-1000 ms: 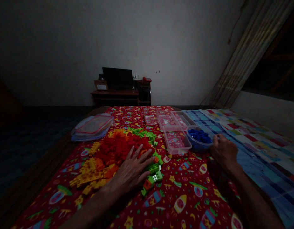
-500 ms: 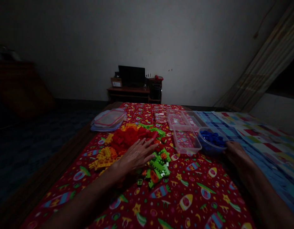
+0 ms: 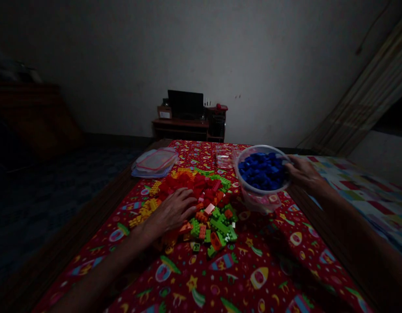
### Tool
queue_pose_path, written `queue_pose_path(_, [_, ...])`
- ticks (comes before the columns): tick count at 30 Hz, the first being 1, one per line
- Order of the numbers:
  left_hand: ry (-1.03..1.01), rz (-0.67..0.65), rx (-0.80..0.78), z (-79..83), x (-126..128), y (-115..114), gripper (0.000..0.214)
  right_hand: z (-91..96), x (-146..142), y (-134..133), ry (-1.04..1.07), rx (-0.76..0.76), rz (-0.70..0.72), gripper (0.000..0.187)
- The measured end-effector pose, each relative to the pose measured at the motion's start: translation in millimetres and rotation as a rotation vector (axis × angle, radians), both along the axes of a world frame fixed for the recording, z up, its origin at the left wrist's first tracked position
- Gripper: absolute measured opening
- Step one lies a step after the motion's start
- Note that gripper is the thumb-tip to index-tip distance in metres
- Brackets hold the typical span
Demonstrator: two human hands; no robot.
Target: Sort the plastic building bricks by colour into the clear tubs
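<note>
A home is showing: a curtain (image 3: pixel 363 93) is hanging at upper right, a patchwork cover (image 3: pixel 350 187) is lying below it, toy bricks (image 3: pixel 209 209) are sprawling near centre.

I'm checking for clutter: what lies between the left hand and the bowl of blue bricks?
In the head view: loose red, orange and green bricks, then a strip of red patterned cloth.

The round translucent plastic tub (image 3: pixel 262 192) has a whitish rim; the small plastic toy bricks (image 3: pixel 261 170) inside are uniformly deep blue. The loose plastic bricks comprise red bricks (image 3: pixel 175 182), yellow bricks (image 3: pixel 144 214), bright green bricks (image 3: pixel 220 226) and orange bricks (image 3: pixel 215 241). The printed fabric cloth (image 3: pixel 223 282) shows a red ground with multicoloured rockets and yellow stars. The top flat plastic lid (image 3: pixel 157 160) is edged pinkish red. The patchwork fabric spread (image 3: pixel 350 187) bears white, red and green blocks.
</note>
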State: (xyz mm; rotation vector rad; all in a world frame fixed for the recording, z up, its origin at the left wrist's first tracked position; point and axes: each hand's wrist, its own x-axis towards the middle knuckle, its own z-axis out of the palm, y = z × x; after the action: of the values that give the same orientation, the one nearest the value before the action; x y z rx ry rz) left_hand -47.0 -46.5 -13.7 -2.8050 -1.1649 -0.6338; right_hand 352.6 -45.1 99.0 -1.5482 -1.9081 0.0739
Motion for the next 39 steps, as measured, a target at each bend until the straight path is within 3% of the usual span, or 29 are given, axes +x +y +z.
queue_pose_path(4, [-0.019,0.041,-0.002,1.2,-8.2,-6.4,0.038,10.7,-83.2,24.6,-0.34,0.024,-0.011,0.028])
queue_pose_path(7, [-0.05,0.063,0.007,3.8,-14.7,-8.8,0.037,19.3,-131.7,27.5,-0.542,-0.001,0.005,0.031])
queue_pose_path(13, [-0.198,0.064,0.14,27.3,-4.7,-3.2,0.039,25.3,-186.2,25.0,-0.651,-0.082,0.011,0.036])
queue_pose_path(18, [-0.153,0.046,0.213,39.2,21.3,23.0,0.046,8.2,-202.7,31.8,-0.755,0.013,-0.018,0.047])
queue_pose_path(23, [-0.105,0.13,0.217,35.6,39.4,57.0,0.04,-9.5,-214.6,29.0,-0.833,0.1,0.042,0.054])
queue_pose_path(27, [-0.133,0.197,0.213,31.1,45.3,71.6,0.04,-14.1,-221.6,35.0,-0.83,0.133,0.06,0.056])
queue_pose_path(32, [-0.097,0.117,0.229,28.8,44.1,67.6,0.04,-9.8,-219.4,49.7,-0.841,0.127,0.033,0.055])
queue_pose_path(39, [-0.021,0.042,0.082,17.5,29.4,42.5,0.036,-14.6,-205.3,56.5,-0.856,0.159,0.008,0.054])
